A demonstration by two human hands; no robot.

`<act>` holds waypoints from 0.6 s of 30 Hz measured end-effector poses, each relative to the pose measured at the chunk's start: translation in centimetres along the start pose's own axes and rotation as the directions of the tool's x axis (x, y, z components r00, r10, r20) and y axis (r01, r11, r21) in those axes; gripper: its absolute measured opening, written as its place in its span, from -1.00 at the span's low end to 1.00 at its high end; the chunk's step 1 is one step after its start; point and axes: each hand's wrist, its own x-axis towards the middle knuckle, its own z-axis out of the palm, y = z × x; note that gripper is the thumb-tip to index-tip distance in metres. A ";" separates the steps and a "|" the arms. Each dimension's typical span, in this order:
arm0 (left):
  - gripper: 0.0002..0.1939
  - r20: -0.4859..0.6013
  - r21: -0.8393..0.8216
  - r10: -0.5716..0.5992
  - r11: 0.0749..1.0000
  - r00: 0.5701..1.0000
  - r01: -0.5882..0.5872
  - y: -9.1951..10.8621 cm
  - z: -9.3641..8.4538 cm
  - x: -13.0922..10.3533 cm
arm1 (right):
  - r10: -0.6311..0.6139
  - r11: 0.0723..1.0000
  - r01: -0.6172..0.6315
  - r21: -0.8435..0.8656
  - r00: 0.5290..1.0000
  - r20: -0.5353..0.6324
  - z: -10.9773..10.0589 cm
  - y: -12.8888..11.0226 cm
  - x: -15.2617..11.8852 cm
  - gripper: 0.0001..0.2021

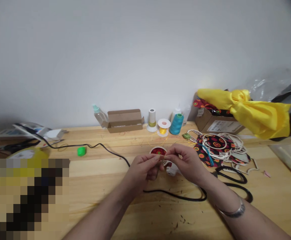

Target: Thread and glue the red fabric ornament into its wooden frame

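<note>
My left hand (145,169) and my right hand (187,163) meet over the wooden table, their fingertips pinched close together. What they pinch is too small and too covered by the fingers to name. Just behind the fingertips lies a round, white-edged piece with dark red patterned fabric (158,151). A white plastic object (172,170) shows under my right hand, mostly hidden. Scissors with black handles (232,176) lie beside my right forearm, their blades covered by it. Thin yellow thread (149,142) curves from a white spool (164,124) toward the fabric piece.
A black cable (105,146) crosses the table and loops below my hands. Along the wall stand an open cardboard box (124,120), a blue thread cone (177,124) and a bottle (100,116). Patterned fabric and white frames (214,146) pile at right. A green object (81,151) lies left.
</note>
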 end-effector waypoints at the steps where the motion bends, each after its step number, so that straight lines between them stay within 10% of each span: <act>1: -0.78 0.002 -0.019 -0.004 1.000 1.000 0.005 0.0 0.0 0.0 | -0.008 1.000 0.008 -0.010 1.000 -0.003 0.0 0.1 0.0 -0.87; 12: -0.81 -0.083 0.206 0.060 0.978 0.995 -0.041 0.2 0.4 -0.2 | -0.067 0.995 0.065 -0.075 0.997 -0.029 0.2 0.2 -0.3 -0.86; 18: -0.90 -0.157 0.592 0.394 0.771 0.906 -0.233 -0.3 0.6 -0.3 | -0.055 0.992 0.053 -0.111 0.998 -0.024 0.3 0.3 -0.4 -0.87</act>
